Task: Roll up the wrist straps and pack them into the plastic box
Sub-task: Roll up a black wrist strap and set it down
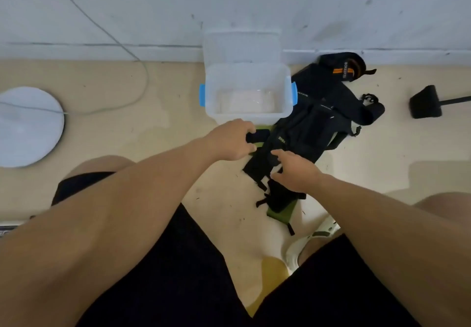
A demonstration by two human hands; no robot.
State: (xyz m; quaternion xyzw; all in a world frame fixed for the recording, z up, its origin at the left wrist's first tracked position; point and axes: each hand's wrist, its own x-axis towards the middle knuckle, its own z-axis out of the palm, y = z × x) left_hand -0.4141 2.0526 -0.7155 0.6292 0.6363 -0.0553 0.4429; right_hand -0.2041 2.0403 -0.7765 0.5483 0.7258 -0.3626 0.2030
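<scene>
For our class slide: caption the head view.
Left hand grips a black strap beside the empty plastic box.

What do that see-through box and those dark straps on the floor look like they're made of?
The box looks like clear, glossy plastic: the floor shows through its walls, and it has blue clip handles. The straps appear to be soft woven fabric, matte black with green edging, since they lie limp and folded. The exact fibre can't be told.

Head-worn wide view, looking steeply down, close
</scene>
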